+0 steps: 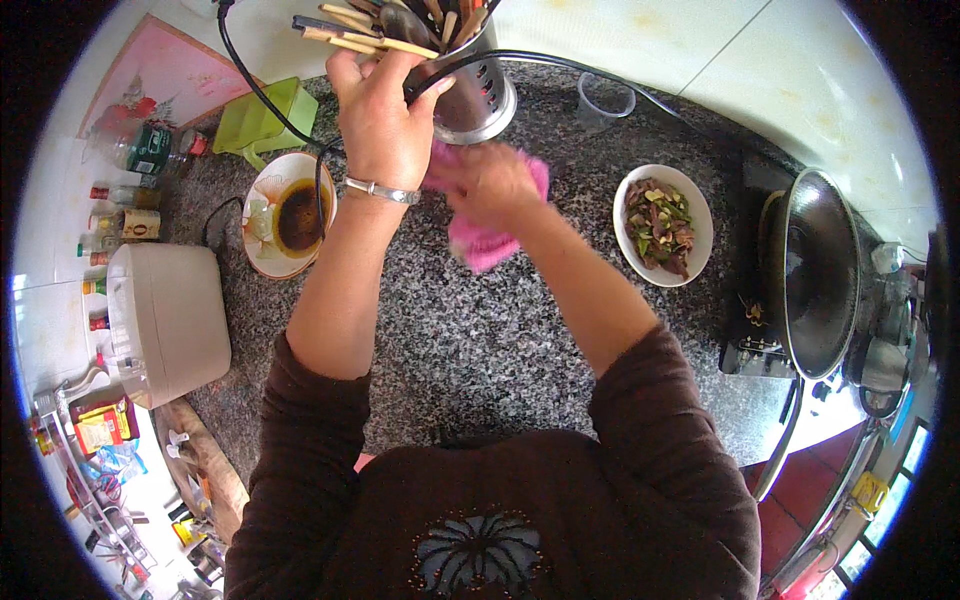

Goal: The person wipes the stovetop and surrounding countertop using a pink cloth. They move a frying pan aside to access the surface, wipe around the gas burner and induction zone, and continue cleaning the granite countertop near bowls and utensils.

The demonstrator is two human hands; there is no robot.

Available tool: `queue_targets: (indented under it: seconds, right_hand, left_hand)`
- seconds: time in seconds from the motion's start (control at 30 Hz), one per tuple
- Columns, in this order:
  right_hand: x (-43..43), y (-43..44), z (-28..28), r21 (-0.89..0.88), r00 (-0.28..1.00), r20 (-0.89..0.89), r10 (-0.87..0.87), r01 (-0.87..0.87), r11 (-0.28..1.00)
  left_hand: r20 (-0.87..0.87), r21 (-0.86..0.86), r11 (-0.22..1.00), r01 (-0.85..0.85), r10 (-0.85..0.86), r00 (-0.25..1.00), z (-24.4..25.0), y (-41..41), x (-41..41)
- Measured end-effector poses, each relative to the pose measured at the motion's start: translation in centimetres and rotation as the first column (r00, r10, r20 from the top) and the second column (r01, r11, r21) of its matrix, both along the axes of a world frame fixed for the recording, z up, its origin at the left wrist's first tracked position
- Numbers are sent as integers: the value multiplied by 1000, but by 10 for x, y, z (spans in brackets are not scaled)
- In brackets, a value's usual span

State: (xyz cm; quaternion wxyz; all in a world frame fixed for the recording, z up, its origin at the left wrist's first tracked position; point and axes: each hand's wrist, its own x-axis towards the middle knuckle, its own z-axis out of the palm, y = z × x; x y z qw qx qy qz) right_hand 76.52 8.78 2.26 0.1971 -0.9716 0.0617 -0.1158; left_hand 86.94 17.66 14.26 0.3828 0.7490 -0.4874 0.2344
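My left hand (384,124) is raised at the back of the granite counter (465,337), with a black power cable (510,54) running through the crook of its thumb. Its fingers are by the ends of several wooden chopsticks (360,37), partly hidden, so I cannot tell whether they also touch them. The chopsticks stand in a perforated steel utensil holder (469,94). Below the holder, my right hand (491,184), blurred, presses a pink cloth (484,244) on the counter. A bowl of dark sauce (301,217) sits left of my left forearm.
To the right are a bowl of meat and green peppers (660,225), a clear plastic cup (604,101) and a wok (821,277) on a black cooktop (754,300). A green plastic container (266,116), several bottles (124,196) and a beige box-shaped appliance (184,319) line the left.
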Motion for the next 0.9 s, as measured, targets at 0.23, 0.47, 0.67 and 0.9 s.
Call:
queue_targets:
  seconds: [0.23,0.47,0.67,0.9]
  right_hand:
    - [-120,88,9,159,927,-10,375,-369,916]
    - [-210,112,2,164,947,-45,318,-307,938]
    - [-131,59,-1,60,975,222,-10,-4,998]
    - [-104,42,5,-15,995,71,-70,72,997]
  left_hand:
    - [-48,57,998,8,-6,999,-18,-7,-4]
    - [-107,32,998,45,-41,993,-36,-15,-9]
    - [-95,121,992,31,-19,995,-41,-8,-10]
    - [-176,264,960,91,-45,983,-39,14,-32]
